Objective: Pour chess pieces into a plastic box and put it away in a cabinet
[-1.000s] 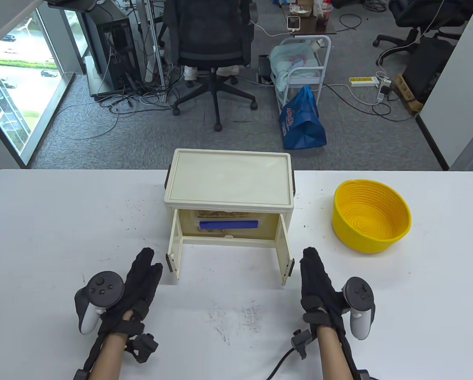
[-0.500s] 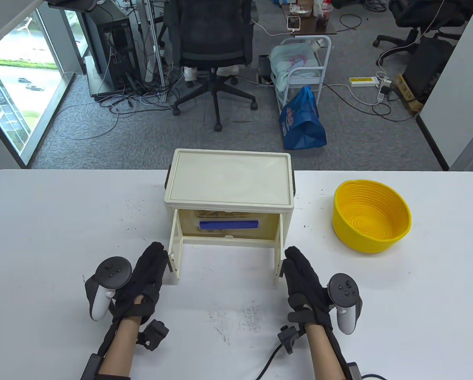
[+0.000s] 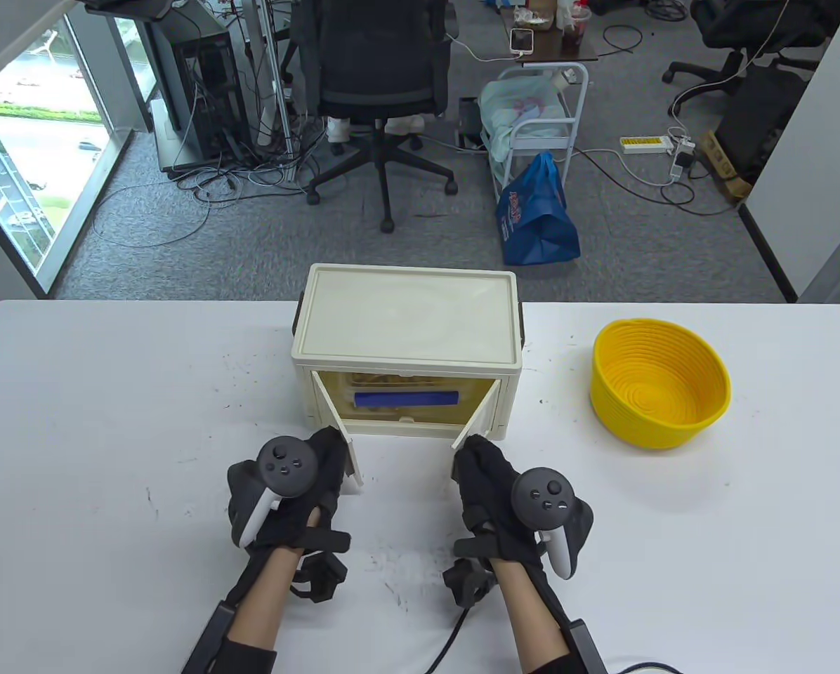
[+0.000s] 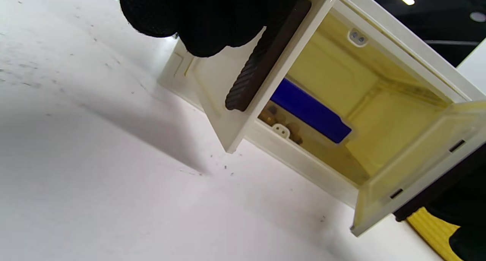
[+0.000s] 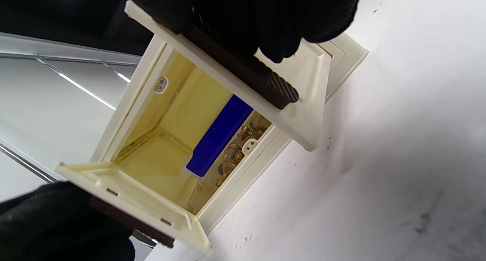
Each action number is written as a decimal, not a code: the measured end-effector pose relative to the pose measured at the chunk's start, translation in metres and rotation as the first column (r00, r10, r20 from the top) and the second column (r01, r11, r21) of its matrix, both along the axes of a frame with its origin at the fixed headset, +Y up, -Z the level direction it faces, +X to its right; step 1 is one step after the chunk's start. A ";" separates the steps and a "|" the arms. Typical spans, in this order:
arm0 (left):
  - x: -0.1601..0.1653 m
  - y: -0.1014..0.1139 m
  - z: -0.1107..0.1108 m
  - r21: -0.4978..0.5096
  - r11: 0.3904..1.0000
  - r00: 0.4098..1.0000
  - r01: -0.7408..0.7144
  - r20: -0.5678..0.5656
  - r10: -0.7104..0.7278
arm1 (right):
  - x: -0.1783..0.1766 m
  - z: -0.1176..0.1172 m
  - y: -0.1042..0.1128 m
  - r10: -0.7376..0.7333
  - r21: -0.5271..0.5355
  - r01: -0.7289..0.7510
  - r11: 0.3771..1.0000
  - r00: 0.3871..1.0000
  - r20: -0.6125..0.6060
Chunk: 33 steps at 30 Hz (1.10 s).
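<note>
Cream plastic cabinet (image 3: 406, 319) sits mid-table with one clear plastic box (image 5: 224, 147), blue-lidded, inside holding brownish chess pieces (image 5: 231, 151). Its two doors (image 3: 346, 449) look light, stiff and easy to swing, best pushed by their dark edge handles (image 4: 262, 59). Left hand (image 3: 293, 491) and right hand (image 3: 504, 498) each press one door, half shut. One yellow basket (image 3: 659, 382) sits far right.

one cabinet (image 3: 406, 316), two hands (image 3: 290, 484), one basket (image 3: 659, 382)
</note>
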<state>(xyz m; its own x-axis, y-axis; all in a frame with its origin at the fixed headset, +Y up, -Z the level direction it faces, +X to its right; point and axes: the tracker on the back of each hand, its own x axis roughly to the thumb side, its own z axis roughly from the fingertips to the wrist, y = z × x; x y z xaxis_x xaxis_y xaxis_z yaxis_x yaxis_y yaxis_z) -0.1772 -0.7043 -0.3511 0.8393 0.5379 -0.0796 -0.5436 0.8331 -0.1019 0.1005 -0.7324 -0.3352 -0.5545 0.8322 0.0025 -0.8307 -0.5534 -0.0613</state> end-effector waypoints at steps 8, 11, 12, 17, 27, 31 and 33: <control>0.025 0.008 -0.032 0.001 1.000 0.998 -0.004 -0.058 0.004 | -0.029 -0.031 0.015 0.040 -0.127 -0.037 0.991 0.999 0.018; 0.032 0.009 -0.047 -0.012 1.000 0.998 -0.007 -0.057 0.007 | -0.042 -0.045 0.021 0.049 -0.178 -0.039 0.983 0.997 0.051; 0.034 0.009 -0.051 -0.014 1.000 0.998 -0.008 -0.059 0.007 | -0.045 -0.049 0.022 0.051 -0.193 -0.038 0.980 0.997 0.062; 0.041 0.009 -0.068 -0.045 0.999 0.999 0.000 -0.047 -0.002 | -0.052 -0.068 0.019 -0.040 -0.256 0.068 0.964 0.993 0.111; -0.001 -0.017 -0.076 -0.043 0.995 0.996 -0.091 -0.024 0.090 | -0.020 -0.075 -0.022 -0.318 -0.329 0.313 0.891 0.947 0.040; -0.007 0.001 -0.060 0.023 0.996 0.996 -0.083 -0.023 0.083 | -0.015 -0.061 0.001 -0.253 -0.227 0.253 0.940 0.967 0.030; -0.008 0.018 -0.048 0.071 0.996 0.998 -0.060 -0.013 0.061 | -0.014 -0.051 0.020 -0.218 -0.163 0.217 0.962 0.976 0.010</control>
